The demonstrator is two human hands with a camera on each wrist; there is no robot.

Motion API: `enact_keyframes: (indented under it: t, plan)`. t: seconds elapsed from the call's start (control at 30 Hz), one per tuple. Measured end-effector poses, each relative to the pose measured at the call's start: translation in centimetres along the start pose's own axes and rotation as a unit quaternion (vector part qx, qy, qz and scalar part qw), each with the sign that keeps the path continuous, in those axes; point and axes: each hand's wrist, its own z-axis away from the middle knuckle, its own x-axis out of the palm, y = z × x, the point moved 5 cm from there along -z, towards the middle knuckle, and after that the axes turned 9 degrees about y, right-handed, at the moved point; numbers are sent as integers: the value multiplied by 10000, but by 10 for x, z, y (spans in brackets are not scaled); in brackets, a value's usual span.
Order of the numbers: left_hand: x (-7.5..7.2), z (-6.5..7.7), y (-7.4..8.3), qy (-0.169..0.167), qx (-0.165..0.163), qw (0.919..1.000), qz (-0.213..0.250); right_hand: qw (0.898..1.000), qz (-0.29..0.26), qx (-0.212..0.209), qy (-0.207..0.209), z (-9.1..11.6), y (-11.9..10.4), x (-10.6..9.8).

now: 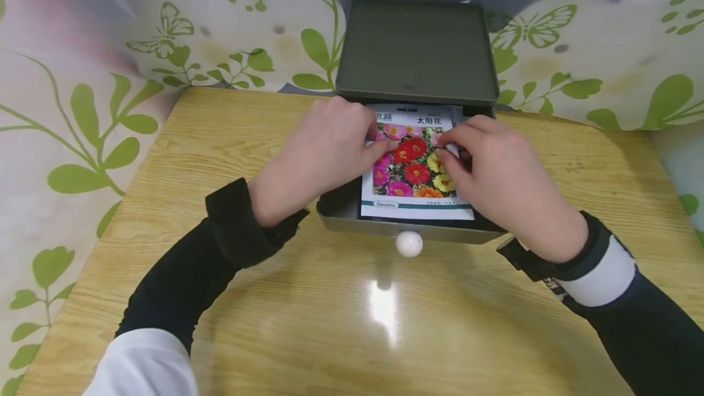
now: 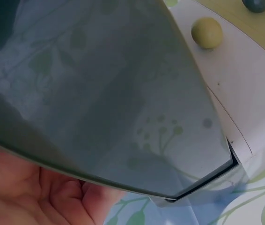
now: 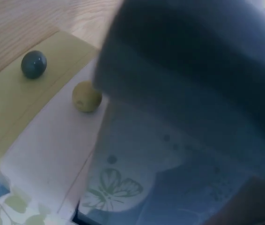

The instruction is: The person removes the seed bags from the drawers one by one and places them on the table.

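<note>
A seed packet printed with red, pink and yellow flowers lies in a pulled-out dark grey drawer. A second pale edge shows behind its upper right. My left hand grips the packet's left side, its thumb over the picture and the other fingers curled. At the right edge, my right hand pinches it between thumb and index finger. In the left wrist view, part of the left hand shows beside a glossy grey panel. The right wrist view barely shows its hand, and the packet is hidden in both wrist views.
The drawer has a white knob and slides from a dark grey cabinet. Below it are a white drawer front with a yellow knob and a yellow one with a dark knob. A wooden table supports the cabinet, before leaf-patterned wall covering.
</note>
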Motion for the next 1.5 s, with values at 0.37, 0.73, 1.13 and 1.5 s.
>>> enact_keyframes:
  t: [0.37, 0.73, 1.13, 1.5]
  plan:
    - [-6, 3, -7, 203, -463, 9975, 494, 9960, -636, 561, 276, 4, 10, -7]
    - [-13, 17, -15, 530, -881, 9870, 1234, 9906, -1039, 616, 641, 15, 2, -15]
    - [-19, 41, -30, 1053, -1493, 9023, 3905, 9713, -1849, 672, 1338, 26, -19, -25]
    - [-24, 55, -45, 2033, -1175, 8305, 5050, 9598, -2260, 637, 1538, 25, -26, -25]
